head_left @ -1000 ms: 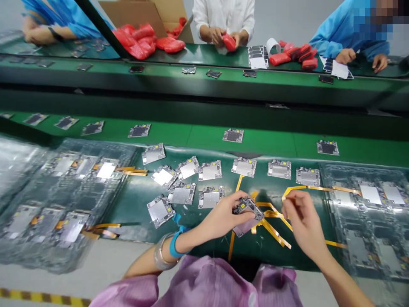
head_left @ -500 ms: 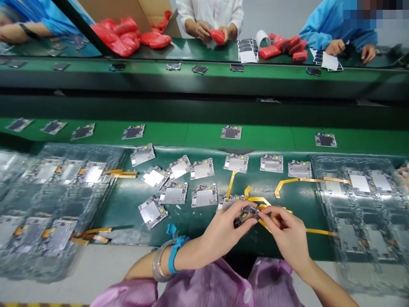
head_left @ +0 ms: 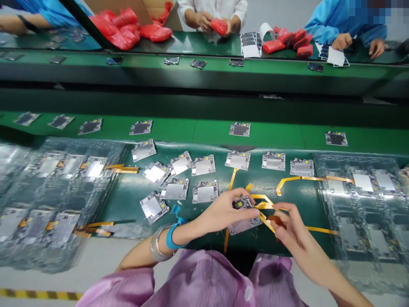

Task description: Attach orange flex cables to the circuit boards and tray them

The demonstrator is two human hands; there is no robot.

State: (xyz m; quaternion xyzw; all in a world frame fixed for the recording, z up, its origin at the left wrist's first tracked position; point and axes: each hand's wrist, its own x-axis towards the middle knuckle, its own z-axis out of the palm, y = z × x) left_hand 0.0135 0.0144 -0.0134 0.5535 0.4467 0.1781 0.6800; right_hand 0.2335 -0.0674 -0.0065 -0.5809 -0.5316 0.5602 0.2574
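Note:
My left hand (head_left: 228,211) grips a small circuit board (head_left: 243,204) between thumb and fingers, above the green bench. Another board (head_left: 244,226) with a silvery face shows just below it. Right of these, my right hand (head_left: 292,228) has its thumb and fingertips closed around a small brown-orange piece (head_left: 277,221). Yellow flex strips (head_left: 263,204) lie between and behind my hands. Several boards with silvery plates, such as this one (head_left: 205,191), are spread over the bench to the left and behind.
Clear plastic trays with boards stand at the left (head_left: 64,192) and right (head_left: 361,200). Beyond the bench runs a green belt (head_left: 191,128) carrying several boards. Across it, people's hands work near red packets (head_left: 121,30) and white sheets (head_left: 251,44).
My right hand has drawn away from the board and now shows a brown-orange piece at its fingertips. The held board is turned more open to view. Boards on the belt have shifted right.

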